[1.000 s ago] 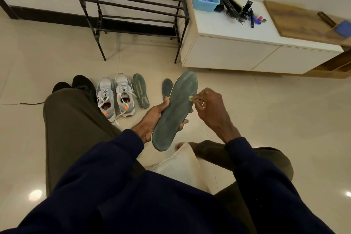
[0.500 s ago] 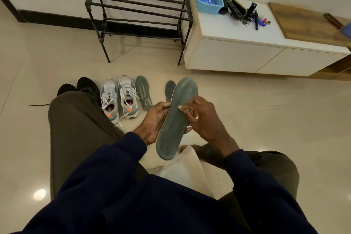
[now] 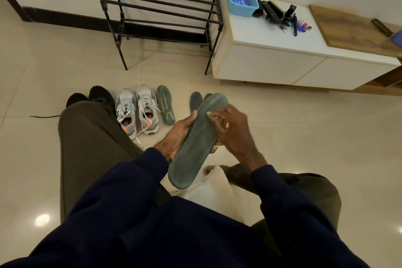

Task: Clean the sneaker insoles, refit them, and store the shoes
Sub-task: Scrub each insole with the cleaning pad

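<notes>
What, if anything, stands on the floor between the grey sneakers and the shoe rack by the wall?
Nothing visible does. Only bare floor separates the grey sneakers from the shoe rack. One loose insole lies on the floor beside them, off that path.

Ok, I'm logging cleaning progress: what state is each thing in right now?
held insole: lifted, gripped along its edge by the left hand.
right hand: pinches a small pale wad against the held insole.
grey sneakers: side by side on the floor, laces loose.
loose insole: flat on the floor beside the sneakers.
</notes>
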